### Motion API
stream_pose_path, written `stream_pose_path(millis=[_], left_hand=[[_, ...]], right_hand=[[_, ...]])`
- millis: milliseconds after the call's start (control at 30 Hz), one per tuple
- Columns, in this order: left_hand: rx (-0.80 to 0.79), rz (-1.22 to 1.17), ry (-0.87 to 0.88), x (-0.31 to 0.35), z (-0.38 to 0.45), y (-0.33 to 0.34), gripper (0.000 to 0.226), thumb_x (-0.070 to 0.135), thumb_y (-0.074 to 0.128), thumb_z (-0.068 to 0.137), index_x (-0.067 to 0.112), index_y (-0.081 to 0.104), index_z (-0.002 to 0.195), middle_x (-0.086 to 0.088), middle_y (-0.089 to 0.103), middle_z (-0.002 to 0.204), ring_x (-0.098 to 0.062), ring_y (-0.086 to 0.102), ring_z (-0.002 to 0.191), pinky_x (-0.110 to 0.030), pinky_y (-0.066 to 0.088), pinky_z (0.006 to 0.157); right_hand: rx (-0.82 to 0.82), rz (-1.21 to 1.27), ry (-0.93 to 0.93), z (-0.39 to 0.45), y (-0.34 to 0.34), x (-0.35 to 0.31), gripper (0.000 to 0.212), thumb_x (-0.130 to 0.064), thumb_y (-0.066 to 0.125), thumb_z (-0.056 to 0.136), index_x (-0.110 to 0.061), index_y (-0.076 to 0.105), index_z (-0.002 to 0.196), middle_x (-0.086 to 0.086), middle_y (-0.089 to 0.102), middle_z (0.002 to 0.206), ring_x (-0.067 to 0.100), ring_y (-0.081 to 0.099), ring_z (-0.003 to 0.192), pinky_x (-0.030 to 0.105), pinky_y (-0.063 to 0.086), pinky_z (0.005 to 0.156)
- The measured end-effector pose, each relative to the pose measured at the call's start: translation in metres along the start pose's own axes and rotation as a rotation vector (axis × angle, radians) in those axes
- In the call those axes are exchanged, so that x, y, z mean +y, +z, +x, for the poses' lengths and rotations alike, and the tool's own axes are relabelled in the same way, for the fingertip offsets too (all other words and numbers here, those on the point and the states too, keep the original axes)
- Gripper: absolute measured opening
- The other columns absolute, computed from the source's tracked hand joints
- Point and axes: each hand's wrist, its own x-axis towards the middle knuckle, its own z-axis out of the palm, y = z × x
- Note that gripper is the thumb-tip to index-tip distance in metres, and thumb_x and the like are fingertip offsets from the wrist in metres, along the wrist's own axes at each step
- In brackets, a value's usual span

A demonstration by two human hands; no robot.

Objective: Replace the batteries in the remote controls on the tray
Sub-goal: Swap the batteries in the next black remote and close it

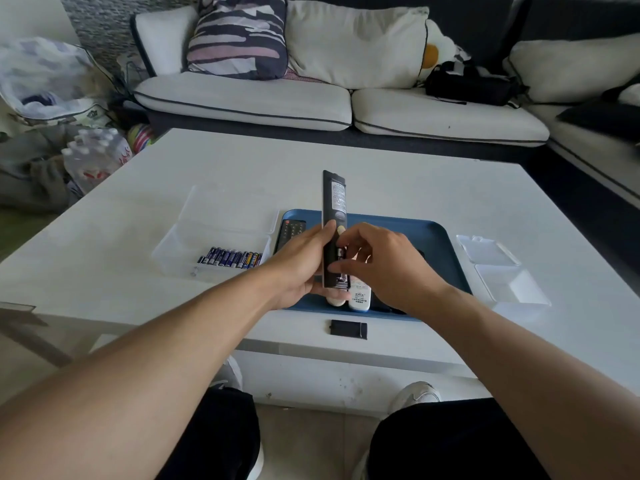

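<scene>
Black remote control [333, 209], held back side up above the blue tray [433, 237], its battery compartment uncovered. The left hand [304, 261] grips the remote's lower body; the right hand [377, 261] curls its fingertips into the compartment, on a battery there. The detached battery cover [348, 329] lies on the white table [381, 174] just before the tray. Other remotes [360, 296] lie in the tray. Left of it, a clear box [180, 244] holds spare batteries [230, 258]; an empty clear container [502, 271] lies to the right.

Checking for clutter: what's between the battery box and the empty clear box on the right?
Head view: the blue tray with remotes, plus both hands, left hand and right hand, holding the black remote above it.
</scene>
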Motion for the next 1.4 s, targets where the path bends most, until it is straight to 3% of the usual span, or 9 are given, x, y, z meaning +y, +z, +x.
stream_pose_path(millis=[167, 333, 500, 633, 700, 833, 1000, 1133, 1400], left_hand=[[0.074, 0.003, 0.091, 0.0, 0.006, 0.009, 0.029, 0.044, 0.046, 0.104, 0.023, 0.065, 0.104, -0.001, 0.066, 0.102, -0.02, 0.068, 0.089, -0.055, 0.06, 0.084], [0.105, 0.162, 0.172, -0.006, 0.011, 0.01, 0.027, 0.055, 0.051, 0.098, 0.044, 0.067, 0.116, 0.002, 0.066, 0.126, -0.025, 0.064, 0.118, -0.054, 0.055, 0.095], [0.128, 0.136, 0.165, 0.001, 0.008, 0.004, 0.039, 0.055, 0.047, 0.1, 0.025, 0.064, 0.118, -0.007, 0.074, 0.101, -0.024, 0.074, 0.089, -0.052, 0.062, 0.075], [0.154, 0.196, 0.151, 0.007, 0.006, 0.0, 0.049, 0.061, 0.039, 0.1, 0.021, 0.063, 0.117, 0.0, 0.074, 0.078, -0.017, 0.072, 0.068, -0.029, 0.055, 0.049], [0.145, 0.246, 0.149, 0.007, 0.006, 0.0, 0.053, 0.063, 0.035, 0.101, 0.021, 0.064, 0.116, 0.0, 0.073, 0.077, -0.016, 0.07, 0.066, -0.025, 0.049, 0.046], [0.125, 0.326, 0.138, 0.009, 0.002, 0.003, 0.054, 0.061, 0.031, 0.103, 0.022, 0.065, 0.087, 0.007, 0.065, 0.058, -0.011, 0.062, 0.053, -0.025, 0.044, 0.046], [0.093, 0.33, 0.114, 0.009, 0.001, 0.002, 0.063, 0.06, 0.03, 0.104, 0.019, 0.06, 0.066, 0.006, 0.058, 0.051, -0.013, 0.051, 0.046, -0.026, 0.037, 0.046], [0.131, 0.304, 0.084, 0.008, 0.001, 0.004, 0.062, 0.061, 0.033, 0.103, 0.021, 0.062, 0.066, 0.006, 0.061, 0.055, -0.012, 0.051, 0.046, -0.025, 0.035, 0.048], [0.236, 0.075, -0.064, 0.012, 0.004, 0.012, 0.05, 0.056, 0.041, 0.103, 0.019, 0.061, 0.074, -0.001, 0.061, 0.059, -0.022, 0.056, 0.062, -0.029, 0.042, 0.058]], right_hand=[[0.145, 0.176, 0.159, 0.0, 0.007, 0.003, 0.024, -0.036, 0.081, 0.082, -0.028, 0.068, 0.101, -0.011, 0.069, 0.087, 0.001, 0.063, 0.076, 0.006, 0.044, 0.059], [0.016, 0.373, 0.285, 0.005, 0.009, 0.011, 0.014, -0.027, 0.081, 0.083, -0.02, 0.071, 0.09, -0.006, 0.072, 0.078, 0.008, 0.067, 0.067, 0.021, 0.057, 0.064], [0.002, 0.819, 0.398, 0.007, -0.006, 0.007, 0.008, -0.008, 0.06, 0.096, -0.009, 0.068, 0.098, 0.003, 0.07, 0.078, 0.016, 0.067, 0.07, 0.026, 0.052, 0.062], [-0.053, 1.097, 0.547, 0.004, -0.011, 0.001, 0.025, -0.002, 0.048, 0.095, -0.01, 0.072, 0.095, 0.006, 0.06, 0.071, 0.017, 0.056, 0.057, 0.027, 0.044, 0.055], [-0.089, 0.926, 0.475, 0.002, -0.007, -0.001, 0.021, -0.009, 0.055, 0.094, -0.015, 0.074, 0.09, 0.003, 0.057, 0.07, 0.014, 0.048, 0.054, 0.024, 0.039, 0.051], [0.003, 0.101, 0.04, -0.005, -0.004, -0.005, 0.005, -0.028, 0.072, 0.088, -0.032, 0.074, 0.091, -0.01, 0.06, 0.07, 0.004, 0.048, 0.056, 0.011, 0.036, 0.05], [-0.028, -0.076, -0.08, -0.006, -0.009, -0.005, 0.012, -0.045, 0.073, 0.083, -0.043, 0.073, 0.095, -0.018, 0.064, 0.085, 0.006, 0.06, 0.078, 0.032, 0.052, 0.072], [0.035, -0.266, -0.167, -0.009, -0.01, -0.006, 0.019, -0.048, 0.07, 0.082, -0.046, 0.072, 0.101, -0.019, 0.066, 0.1, 0.007, 0.061, 0.086, 0.033, 0.051, 0.073], [0.267, -0.479, -0.392, -0.008, 0.006, -0.008, 0.021, -0.042, 0.048, 0.073, -0.032, 0.065, 0.081, -0.008, 0.061, 0.078, 0.026, 0.049, 0.05, 0.026, 0.035, 0.045]])
